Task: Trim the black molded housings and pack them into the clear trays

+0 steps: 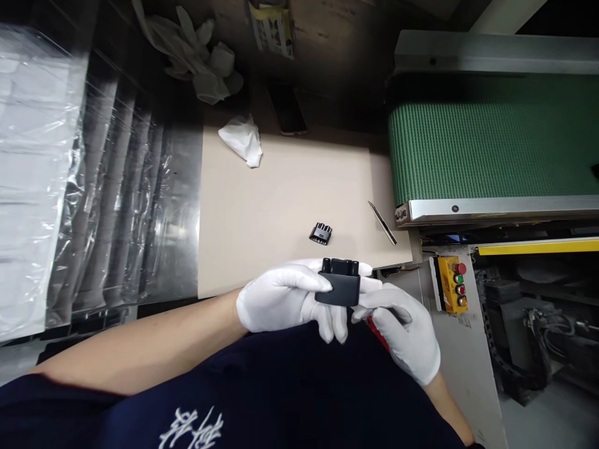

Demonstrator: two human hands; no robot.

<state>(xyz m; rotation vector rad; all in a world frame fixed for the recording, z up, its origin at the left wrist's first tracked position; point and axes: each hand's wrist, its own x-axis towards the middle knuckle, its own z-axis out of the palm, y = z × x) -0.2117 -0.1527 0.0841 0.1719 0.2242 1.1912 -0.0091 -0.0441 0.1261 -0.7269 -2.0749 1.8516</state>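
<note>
Navy shirt [299, 386] with white lettering [193, 429] fills the foreground of the head view; just beyond it, two white-gloved hands are close together at the near edge of a beige board [262, 212]. The left hand [281, 296] grips a black block [337, 292]: its thumb lies on the face turned to the camera, at the block's left end, while some fingers pass behind and show past the right end and others hang loosely below. The block's long axis runs roughly left to right, with short rounded projections pointing away from the wearer. The right hand [405, 330] is at the block's lower right corner, fingers curled and thumb bent, a small gap showing between thumb and forefinger; whether its fingertips touch the block or hold anything cannot be told. A red item [379, 335], partly hidden, shows just below them. Beyond the block and slightly leftward, a second black part [321, 234] lies on the board, apart from both hands. Farther right, a slim knife-like tool [382, 223] lies aslant near the green conveyor belt [472, 143]. A crumpled white cloth [243, 140] lies at the board's far edge.
</note>
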